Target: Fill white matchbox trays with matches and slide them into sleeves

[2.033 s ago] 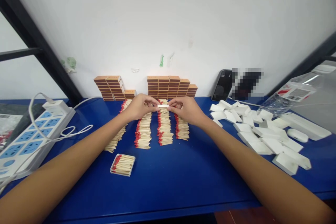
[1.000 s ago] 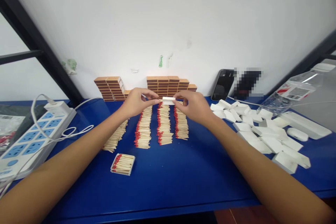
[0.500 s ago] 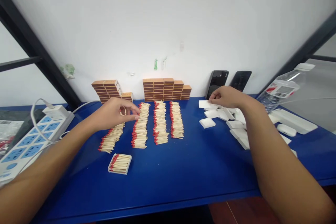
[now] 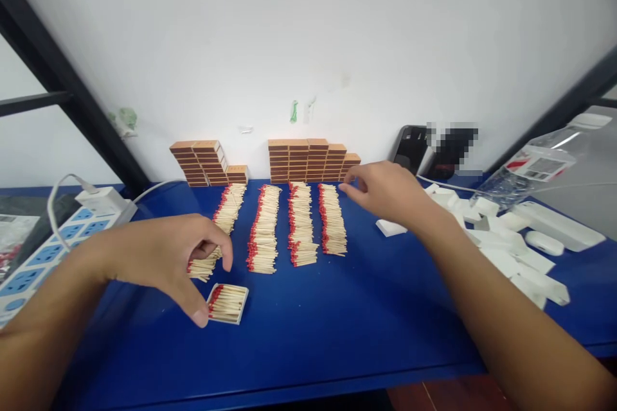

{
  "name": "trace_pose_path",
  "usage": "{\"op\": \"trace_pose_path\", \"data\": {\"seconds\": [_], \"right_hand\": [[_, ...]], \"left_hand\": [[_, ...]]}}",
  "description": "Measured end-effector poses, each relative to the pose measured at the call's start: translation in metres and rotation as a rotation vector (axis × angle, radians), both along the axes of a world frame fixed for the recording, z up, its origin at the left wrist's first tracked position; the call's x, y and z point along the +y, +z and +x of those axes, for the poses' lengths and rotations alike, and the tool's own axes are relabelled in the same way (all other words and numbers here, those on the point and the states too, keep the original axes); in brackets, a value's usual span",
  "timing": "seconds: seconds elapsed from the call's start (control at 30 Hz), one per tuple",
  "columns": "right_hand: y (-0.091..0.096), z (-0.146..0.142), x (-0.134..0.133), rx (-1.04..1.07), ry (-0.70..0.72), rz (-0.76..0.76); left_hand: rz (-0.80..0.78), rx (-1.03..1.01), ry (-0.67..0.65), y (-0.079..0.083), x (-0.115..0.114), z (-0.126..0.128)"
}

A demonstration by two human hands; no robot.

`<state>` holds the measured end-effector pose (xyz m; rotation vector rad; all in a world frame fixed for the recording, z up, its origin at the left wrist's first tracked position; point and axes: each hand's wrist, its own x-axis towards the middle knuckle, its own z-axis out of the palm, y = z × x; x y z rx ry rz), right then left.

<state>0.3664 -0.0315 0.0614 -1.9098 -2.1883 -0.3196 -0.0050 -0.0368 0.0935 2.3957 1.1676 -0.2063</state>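
My left hand (image 4: 168,257) is open, thumb and fingers apart. Its thumb tip is at the left edge of a small white matchbox tray (image 4: 243,308) filled with red-tipped matches (image 4: 229,300). Behind that hand lies the leftmost row of matches (image 4: 230,205), partly covered by the fingers. My right hand (image 4: 378,187) is open as well, with no held thing visible. Its fingertips hover by the right end of a stack of brown matchboxes (image 4: 299,164) and above the rightmost match row (image 4: 332,221). A white empty-looking tray (image 4: 390,228) lies below the right wrist.
Two more match rows (image 4: 264,231) (image 4: 303,225) stand between. Another matchbox stack (image 4: 200,164) is at left. White trays (image 4: 501,244), a plastic bottle (image 4: 535,160) and a black phone (image 4: 409,149) are at right. A power strip (image 4: 48,257) lies far left on the blue table (image 4: 308,334).
My left hand has come from above the match rows down to the filled tray. My right hand has left the white trays and moved left toward the matchbox stack. The view shifted slightly.
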Motion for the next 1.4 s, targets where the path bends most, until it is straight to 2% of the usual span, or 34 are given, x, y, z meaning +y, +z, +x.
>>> {"op": "trace_pose_path", "data": {"seconds": [0.1,0.23,0.37,0.47,0.53,0.63,0.73,0.87,1.0,1.17,1.27,1.4], "right_hand": [[-0.006,-0.021,-0.007,0.013,0.09,0.027],[-0.01,-0.022,-0.006,0.035,0.107,0.057],[-0.011,-0.018,0.0,0.096,0.088,0.065],[-0.016,-0.024,0.001,0.293,0.159,0.054],[-0.021,-0.034,-0.002,0.53,0.259,-0.034],[-0.028,-0.057,-0.01,0.853,0.407,-0.282],[-0.034,-0.081,-0.021,1.008,0.462,-0.495],[-0.04,-0.101,-0.023,1.113,0.459,-0.594],[-0.038,-0.116,-0.006,1.134,0.488,-0.573],[-0.021,-0.143,0.025,0.994,0.478,-0.528],[-0.017,-0.157,0.047,0.914,0.45,-0.473],[-0.026,-0.168,0.076,0.879,0.43,-0.444]], "left_hand": [[-0.13,0.11,-0.007,-0.005,-0.005,0.009],[-0.105,0.138,-0.004,-0.013,-0.009,0.018],[-0.05,0.053,-0.052,-0.018,-0.008,0.016],[0.012,-0.104,-0.086,-0.018,-0.003,0.014],[0.069,-0.204,-0.087,-0.018,0.001,0.016],[0.124,-0.242,-0.041,-0.021,0.004,0.021],[0.161,-0.255,-0.042,-0.026,0.004,0.025],[0.19,-0.286,-0.051,-0.029,0.01,0.021],[0.234,-0.32,-0.033,-0.026,0.023,0.006],[0.369,-0.377,0.019,-0.027,0.048,-0.018],[0.375,-0.429,0.139,-0.034,0.064,-0.028],[0.368,-0.511,0.233,-0.05,0.08,-0.036]]}}
